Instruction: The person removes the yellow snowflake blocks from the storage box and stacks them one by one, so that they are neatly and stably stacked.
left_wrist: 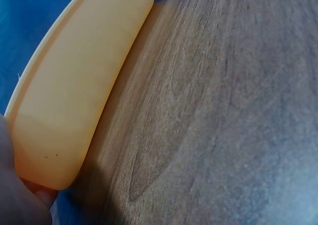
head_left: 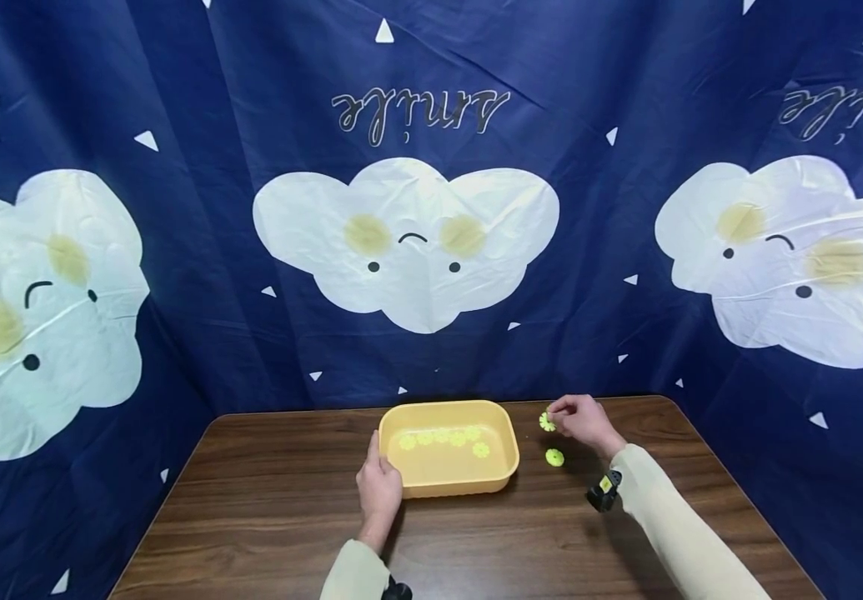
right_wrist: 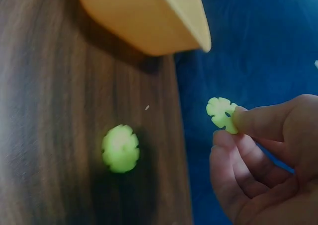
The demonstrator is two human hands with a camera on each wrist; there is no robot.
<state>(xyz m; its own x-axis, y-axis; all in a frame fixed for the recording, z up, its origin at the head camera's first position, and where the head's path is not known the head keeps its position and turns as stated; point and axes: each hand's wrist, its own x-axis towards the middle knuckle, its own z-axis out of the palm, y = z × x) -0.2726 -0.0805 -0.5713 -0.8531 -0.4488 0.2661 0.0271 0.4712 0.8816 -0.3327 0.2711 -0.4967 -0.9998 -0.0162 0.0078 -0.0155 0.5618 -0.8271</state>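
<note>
A yellow plastic basin [head_left: 442, 490] stands on the wooden table. My left hand [head_left: 380, 487] holds its left side; in the left wrist view that hand [left_wrist: 22, 190] shows at the basin's corner [left_wrist: 69, 86]. Beyond the basin's right side, my right hand [head_left: 584, 421] pinches a yellow-green flower-shaped disc [head_left: 547, 422] between thumb and fingers. The right wrist view shows this notched disc [right_wrist: 221, 108], with a small hole in its middle. A second flower-shaped disc [head_left: 554, 457] lies on the table near the right hand. Inside the basin lie several similar discs [head_left: 442, 436].
Brown wood-grain table [head_left: 273, 492] spreads to both sides and in front of the basin. A dark blue curtain [head_left: 198, 333] with white clouds hangs behind and beside the table. A small black device [head_left: 604, 492] is on the right wrist.
</note>
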